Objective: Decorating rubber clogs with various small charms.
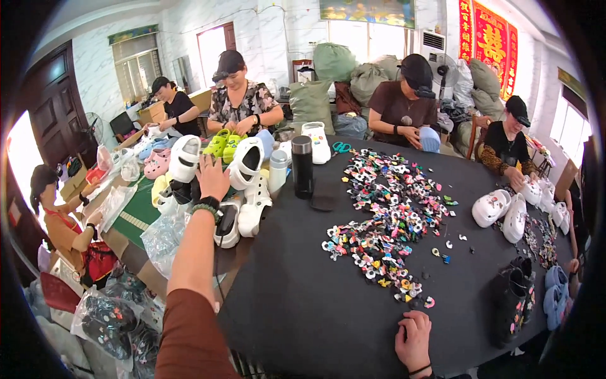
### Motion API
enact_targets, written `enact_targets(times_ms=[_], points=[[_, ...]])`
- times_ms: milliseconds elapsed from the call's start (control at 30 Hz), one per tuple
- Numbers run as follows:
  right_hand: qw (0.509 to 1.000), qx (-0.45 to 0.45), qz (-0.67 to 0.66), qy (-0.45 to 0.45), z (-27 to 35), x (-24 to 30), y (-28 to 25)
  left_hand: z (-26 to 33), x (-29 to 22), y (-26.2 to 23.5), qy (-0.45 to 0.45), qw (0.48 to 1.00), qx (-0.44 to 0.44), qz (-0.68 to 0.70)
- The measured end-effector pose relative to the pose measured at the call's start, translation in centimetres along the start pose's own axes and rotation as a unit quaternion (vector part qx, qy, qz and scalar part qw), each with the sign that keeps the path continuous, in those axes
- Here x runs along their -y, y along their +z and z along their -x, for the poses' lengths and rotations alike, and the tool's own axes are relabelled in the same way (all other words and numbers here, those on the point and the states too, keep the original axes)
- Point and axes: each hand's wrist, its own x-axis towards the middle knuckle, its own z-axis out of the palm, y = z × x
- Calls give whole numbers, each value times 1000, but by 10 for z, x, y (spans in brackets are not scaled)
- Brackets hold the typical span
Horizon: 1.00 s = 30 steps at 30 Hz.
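White clog (184, 162) beside left hand (213, 179), long axis steep, toe direction unclear

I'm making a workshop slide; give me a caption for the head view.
Left hand spread beside white perforated clogs, right hand on the black table near piled small multicoloured charms.

Charms (394, 205) on table (284, 309), clogs (255, 203) to both sides, sacks (334, 62) behind

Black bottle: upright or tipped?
Upright: the black bottle stands on end on the dark table, its grey cap uppermost.
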Motion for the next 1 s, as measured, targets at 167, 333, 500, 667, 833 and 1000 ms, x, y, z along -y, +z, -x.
enact_targets(times_ms=[167, 333, 500, 667, 833, 1000], points=[[1000, -8, 0, -4, 3, -7, -3, 66, -12, -37, 109, 988, 29, 108], [997, -57, -5, -46, -2, -19, 11, 176, -37, -101, 197, 956, 79, 201], [999, -32, -4, -26, 3, -17, 7, 281, -75, -161, 181, 931, 175, 262], [997, -64, -38, -37, 13, -28, 6, 342, -127, -180, 178, 912, 215, 301], [983, -176, 53, -13, -2, -84, -71, 366, -151, -174, 228, 899, 214, 308], [942, -222, 240, 81, -13, -178, -181, 379, -162, -159, 218, 898, 248, 290]])
